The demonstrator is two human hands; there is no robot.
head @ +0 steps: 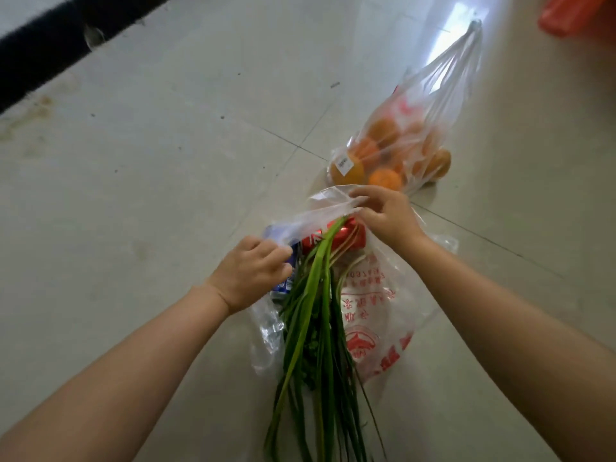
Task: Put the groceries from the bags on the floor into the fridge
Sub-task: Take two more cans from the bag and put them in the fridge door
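A clear plastic bag with red print lies on the tiled floor in front of me. Long green onions stick out of it toward me. A red can and a blue packet show inside near its mouth. My left hand grips the left edge of the bag's opening. My right hand pinches the bag's handle on the far right side. The mouth is stretched between both hands. A second clear bag holding several oranges stands just beyond, its handles pointing up.
Pale floor tiles stretch to the left. A dark strip runs along the upper left corner. An orange-red object is blurred at the top right corner.
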